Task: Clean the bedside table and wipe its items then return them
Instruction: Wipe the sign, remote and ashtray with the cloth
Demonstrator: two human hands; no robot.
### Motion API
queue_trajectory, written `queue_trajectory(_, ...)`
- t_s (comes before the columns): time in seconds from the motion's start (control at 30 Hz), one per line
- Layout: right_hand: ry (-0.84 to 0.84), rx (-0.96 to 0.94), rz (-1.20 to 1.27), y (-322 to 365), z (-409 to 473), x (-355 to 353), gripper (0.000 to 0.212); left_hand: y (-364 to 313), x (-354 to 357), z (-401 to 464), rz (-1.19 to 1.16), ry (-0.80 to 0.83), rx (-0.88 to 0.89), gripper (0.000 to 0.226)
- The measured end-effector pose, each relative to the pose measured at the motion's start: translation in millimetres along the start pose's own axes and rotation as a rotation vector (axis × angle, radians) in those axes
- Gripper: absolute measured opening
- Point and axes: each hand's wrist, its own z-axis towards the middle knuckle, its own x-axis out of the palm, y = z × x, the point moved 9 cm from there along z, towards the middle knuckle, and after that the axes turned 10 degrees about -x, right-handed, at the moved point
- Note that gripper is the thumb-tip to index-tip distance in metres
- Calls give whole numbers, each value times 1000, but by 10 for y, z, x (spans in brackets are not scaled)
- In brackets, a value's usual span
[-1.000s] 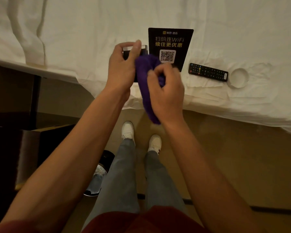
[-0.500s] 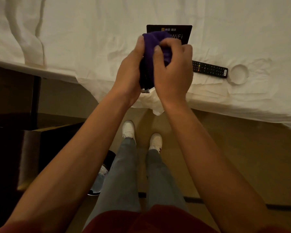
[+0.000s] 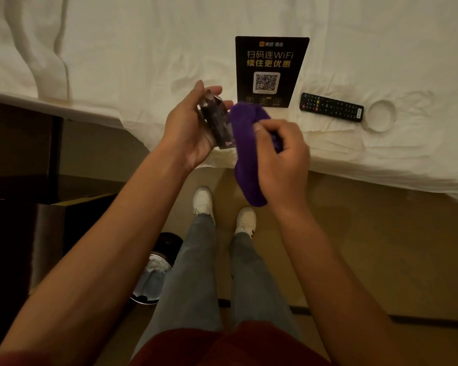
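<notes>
The left hand (image 3: 193, 130) is clasping a small, dark, glossy object (image 3: 216, 122) too blurred to identify; the right hand (image 3: 280, 159) is gripping a fuzzy purple cloth (image 3: 246, 143), partly hiding it.

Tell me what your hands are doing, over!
Left hand holds small clear-and-dark block. Right hand grips fuzzy purple cloth against it. Nothing blocking.

White-sheeted bed (image 3: 132, 48) above tan floor (image 3: 354, 247); dark cabinet (image 3: 19, 207) left; dim light.
</notes>
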Motion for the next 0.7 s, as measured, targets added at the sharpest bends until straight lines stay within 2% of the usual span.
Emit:
queue_trajectory(0.07, -57, 17, 20, 27, 149, -84, 8, 39, 2, -18, 128, 4, -7, 57)
queue_trajectory(0.13, -69, 1, 12, 109, 343, -81, 12, 7, -52, -55, 311, -110, 62, 61)
queue_trajectory(0.2, -43, -37, -15, 215, 525, 6, 17, -23, -91, -76, 427, -225, 120, 59)
queue_trajectory(0.3, 25, -104, -99, 328, 664, 190, 18, -107, -54, -74, 519, -288, 220, 44)
queue_trajectory(0.37, 74, -158, -151, 372, 622, 280, 17, -207, -77, -47, 522, -322, 284, 38)
queue_trajectory(0.47, 163, -185, -150, 320, 382, 369, 16, -329, -206, 32, 458, -296, 267, 34)
queue_trajectory(0.6, 325, -101, -67, 51, -2, 484, 12, -395, -399, 129, 391, -242, 198, 27)
queue_trajectory(0.7, 269, 39, 16, -262, -91, 362, 6, -546, -491, 226, 493, -302, 259, 19)
